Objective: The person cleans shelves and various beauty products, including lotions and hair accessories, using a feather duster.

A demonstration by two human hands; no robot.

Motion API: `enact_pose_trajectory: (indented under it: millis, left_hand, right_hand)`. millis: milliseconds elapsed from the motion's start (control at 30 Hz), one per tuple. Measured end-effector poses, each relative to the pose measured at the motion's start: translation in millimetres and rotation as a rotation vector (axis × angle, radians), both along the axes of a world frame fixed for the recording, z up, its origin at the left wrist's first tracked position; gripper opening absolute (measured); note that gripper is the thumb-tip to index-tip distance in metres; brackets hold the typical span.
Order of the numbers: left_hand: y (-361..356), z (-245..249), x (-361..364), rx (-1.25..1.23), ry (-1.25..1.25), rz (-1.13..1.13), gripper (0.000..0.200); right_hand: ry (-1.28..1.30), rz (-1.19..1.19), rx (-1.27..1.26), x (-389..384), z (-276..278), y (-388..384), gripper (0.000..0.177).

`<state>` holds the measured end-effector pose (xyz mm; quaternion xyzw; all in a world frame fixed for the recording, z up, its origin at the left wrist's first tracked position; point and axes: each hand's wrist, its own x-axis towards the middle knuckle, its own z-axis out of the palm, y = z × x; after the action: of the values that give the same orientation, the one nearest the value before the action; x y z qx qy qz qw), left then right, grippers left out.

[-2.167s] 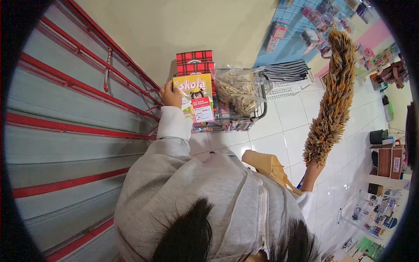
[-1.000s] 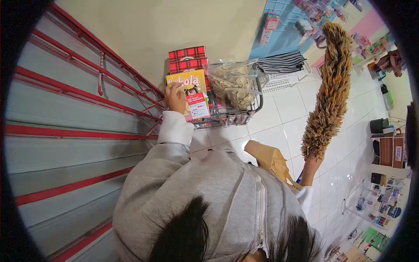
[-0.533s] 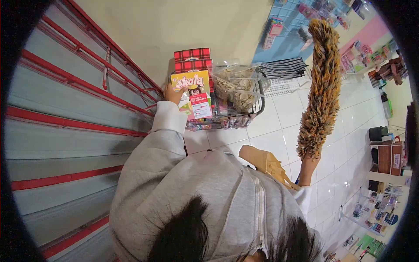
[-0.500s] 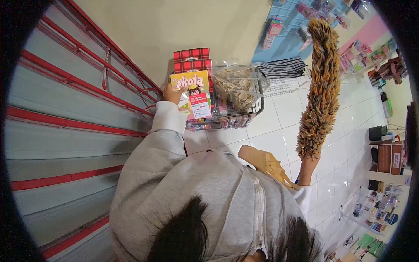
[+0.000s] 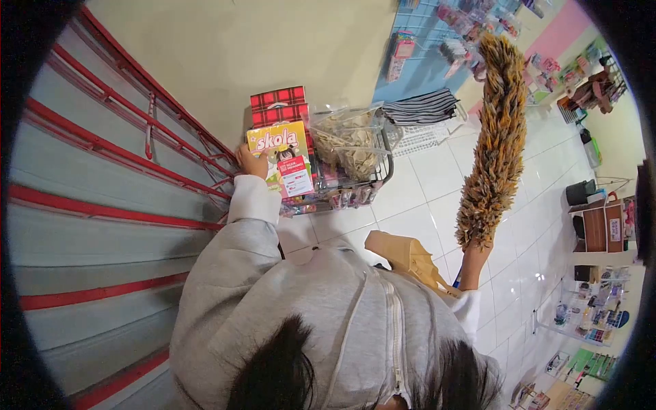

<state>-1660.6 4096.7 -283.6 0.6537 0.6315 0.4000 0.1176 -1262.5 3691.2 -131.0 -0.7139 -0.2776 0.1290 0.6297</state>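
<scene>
My left hand [image 5: 253,162] grips the left edge of a yellow and pink "skola" pack [image 5: 277,140], its thumb by the front and its other fingers mostly hidden. The pack, printed with a cartoon figure and a red and white label, leans upright against red plaid boxes [image 5: 279,108] in a dark wire basket [image 5: 391,167]. Clear plastic bags with beige contents [image 5: 352,143] sit beside it in the basket. On the right, my right hand [image 5: 475,263] is wrapped round the lower end of a long brown feather duster [image 5: 493,143], which points up and away.
A grey shutter with red bars [image 5: 123,208] runs along the left. Striped cloth [image 5: 420,109] lies beyond the basket on white floor tiles [image 5: 417,174]. A tan bag [image 5: 403,256] hangs at my front. Stocked shelves [image 5: 594,311] line the right.
The basket and pack have shifted slightly left and down in view, with the camera tilting a little. My left hand sits more at the pack's edge. The duster stays in my right hand.
</scene>
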Motion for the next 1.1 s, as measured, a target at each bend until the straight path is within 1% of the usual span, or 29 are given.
enact_pose_trajectory:
  millis: [133,200,300,400,467,500,533,633,667,733,767,833,867,900,933,967,1000,1067,1100]
  left_hand:
    - [2,0,1,0.006,-0.129,-0.01,0.048]
    - [2,4,3,-0.026,-0.217,-0.04,0.048]
    - [-8,21,7,-0.054,-0.254,-0.08,0.051]
    - [-2,11,1,0.002,-0.282,-0.121,0.052]
    - [-17,34,7,-0.083,-0.444,-0.107,0.052]
    - [-29,53,13,-0.119,-0.515,-0.088,0.052]
    - [-38,61,16,-0.153,-0.59,-0.067,0.052]
    - [-48,61,10,-0.215,-0.764,-0.173,0.053]
    - [-55,60,9,-0.225,-0.78,-0.177,0.05]
    - [-83,82,15,-0.246,-0.811,-0.186,0.045]
    - [-89,78,13,-0.217,-0.783,-0.19,0.046]
    - [-101,72,11,-0.168,-0.724,-0.197,0.047]
    - [-106,70,10,-0.161,-0.739,-0.199,0.049]
    - [-112,71,8,-0.157,-0.751,-0.199,0.05]
    - [-118,71,7,-0.153,-0.764,-0.199,0.051]
    - [-124,70,5,-0.13,-0.807,-0.255,0.051]
    - [-135,80,8,-0.121,-0.838,-0.315,0.051]
    - [-167,115,19,-0.105,-0.896,-0.427,0.051]
    - [-181,124,25,-0.1,-0.919,-0.428,0.048]
  right_hand:
    - [0.11,-0.006,0.028,-8,7,0,0.034]
    - [0.098,-0.008,0.023,-5,3,0,0.034]
    - [0.081,-0.003,0.005,0,2,-2,0.035]
    - [0.071,0.004,0.006,1,1,-1,0.037]
    - [0.031,0.036,0.069,11,-12,-4,0.038]
    - [-0.018,0.073,0.043,26,-30,-13,0.042]
    - [0.019,0.061,0.036,25,-27,-12,0.043]
    - [0.118,0.045,-0.001,27,-18,-9,0.045]
    - [0.148,0.045,-0.025,30,-18,-10,0.045]
    - [0.142,0.049,-0.05,41,-25,-11,0.044]
    - [0.106,0.051,-0.049,51,-39,-14,0.044]
    - [0.049,0.023,-0.004,59,-51,-12,0.031]
    - [0.019,0.009,0.018,64,-57,-11,0.025]
    - [0.09,0.007,0.01,47,-34,-8,0.029]
    - [0.151,0.022,0.016,45,-32,-9,0.033]
    - [0.212,0.034,0.021,44,-29,-10,0.037]
    - [0.266,0.064,0.041,48,-38,-12,0.041]
    - [0.336,0.135,0.043,54,-37,-18,0.048]
    - [0.351,0.175,0.027,53,-30,-19,0.05]
